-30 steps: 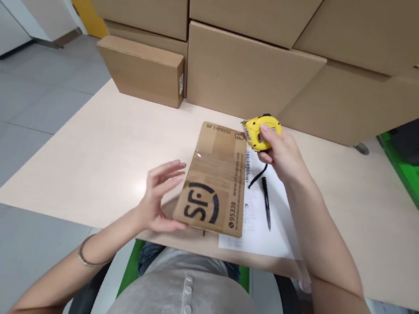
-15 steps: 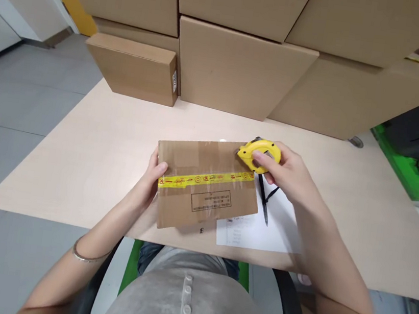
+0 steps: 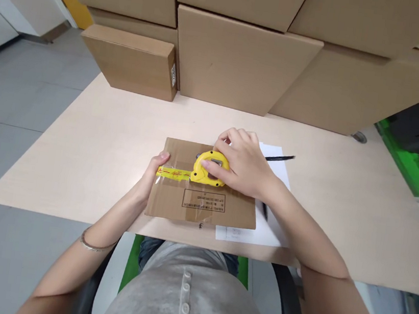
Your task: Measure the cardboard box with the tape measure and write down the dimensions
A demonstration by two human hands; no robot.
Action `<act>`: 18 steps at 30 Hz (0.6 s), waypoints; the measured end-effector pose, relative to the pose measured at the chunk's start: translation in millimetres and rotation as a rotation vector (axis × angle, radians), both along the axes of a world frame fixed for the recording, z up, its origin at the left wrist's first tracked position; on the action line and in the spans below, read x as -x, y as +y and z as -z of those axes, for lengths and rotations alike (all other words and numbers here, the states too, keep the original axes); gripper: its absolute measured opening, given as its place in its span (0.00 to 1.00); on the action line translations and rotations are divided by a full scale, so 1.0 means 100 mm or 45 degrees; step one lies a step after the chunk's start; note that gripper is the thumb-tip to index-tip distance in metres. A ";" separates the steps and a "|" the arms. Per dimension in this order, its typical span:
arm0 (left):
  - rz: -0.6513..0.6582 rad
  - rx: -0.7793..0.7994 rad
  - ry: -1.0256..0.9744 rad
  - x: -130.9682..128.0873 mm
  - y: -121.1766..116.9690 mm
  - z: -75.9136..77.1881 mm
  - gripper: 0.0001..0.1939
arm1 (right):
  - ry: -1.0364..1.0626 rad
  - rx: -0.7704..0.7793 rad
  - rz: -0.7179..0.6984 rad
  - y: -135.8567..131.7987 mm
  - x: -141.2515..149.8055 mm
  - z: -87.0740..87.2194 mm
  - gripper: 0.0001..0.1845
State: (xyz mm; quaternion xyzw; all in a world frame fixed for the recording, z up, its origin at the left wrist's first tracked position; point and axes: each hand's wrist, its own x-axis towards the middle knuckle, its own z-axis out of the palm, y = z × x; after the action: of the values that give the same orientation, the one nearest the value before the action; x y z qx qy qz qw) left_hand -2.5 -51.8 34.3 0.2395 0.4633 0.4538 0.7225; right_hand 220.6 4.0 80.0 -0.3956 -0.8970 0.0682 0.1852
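A brown cardboard box (image 3: 166, 204), with a printed label and a strip of yellow tape (image 3: 174, 174) across its top, lies in front of me. My left hand (image 3: 150, 174) grips its left edge, thumb on top. In my right hand (image 3: 246, 164) is a yellow tape measure (image 3: 201, 167), held over the middle of the box and covering part of the yellow strip. No drawn-out blade can be made out. My right hand's fingers curl behind the tape measure with the thumb on its near face.
Under the box's right side lies white paper (image 3: 238, 235) with a dark pen (image 3: 265, 211) partly hidden by my wrist. A thin black strip (image 3: 282, 158) pokes out behind my hand. A smaller box (image 3: 139, 73) and stacked large cartons (image 3: 240, 68) line the table's back.
My right hand has moved left with the tape measure, from the box's far right corner to over its middle. The box has turned slightly and now sits squarer to me.
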 end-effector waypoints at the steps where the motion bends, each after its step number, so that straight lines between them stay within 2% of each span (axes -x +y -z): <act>1: 0.000 -0.013 0.007 -0.02 0.00 -0.02 0.35 | -0.024 0.010 0.012 -0.01 0.03 0.01 0.29; 3: -0.012 -0.037 0.026 -0.04 0.00 -0.04 0.34 | -0.001 0.013 0.044 -0.03 0.04 0.04 0.29; 5: -0.037 -0.031 0.047 -0.04 0.01 -0.05 0.33 | 0.134 -0.052 0.114 -0.07 -0.02 0.06 0.30; 7: -0.063 0.003 0.078 -0.02 0.03 -0.03 0.31 | 0.328 -0.164 0.262 -0.15 -0.19 0.05 0.28; 9: -0.079 0.034 0.123 0.00 0.04 0.00 0.30 | 0.451 -0.170 0.454 -0.28 -0.44 0.03 0.26; 11: -0.075 0.065 0.166 0.03 0.04 0.01 0.29 | 0.358 0.009 0.641 -0.43 -0.72 0.04 0.27; 13: -0.058 0.104 0.196 0.04 0.04 0.01 0.30 | 0.041 0.299 0.821 -0.59 -0.95 0.11 0.28; 16: -0.055 0.139 0.243 0.06 0.03 0.00 0.32 | -0.327 0.599 1.015 -0.75 -1.11 0.35 0.26; 18: -0.082 0.146 0.285 0.07 0.02 0.00 0.33 | -0.331 0.666 1.056 -0.82 -1.12 0.55 0.23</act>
State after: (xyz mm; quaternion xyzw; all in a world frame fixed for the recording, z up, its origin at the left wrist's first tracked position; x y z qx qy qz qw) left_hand -9.2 -49.6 34.2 0.2318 0.5736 0.4200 0.6640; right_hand 332.3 -78.1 24.7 -0.7569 -0.6330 0.1614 -0.0216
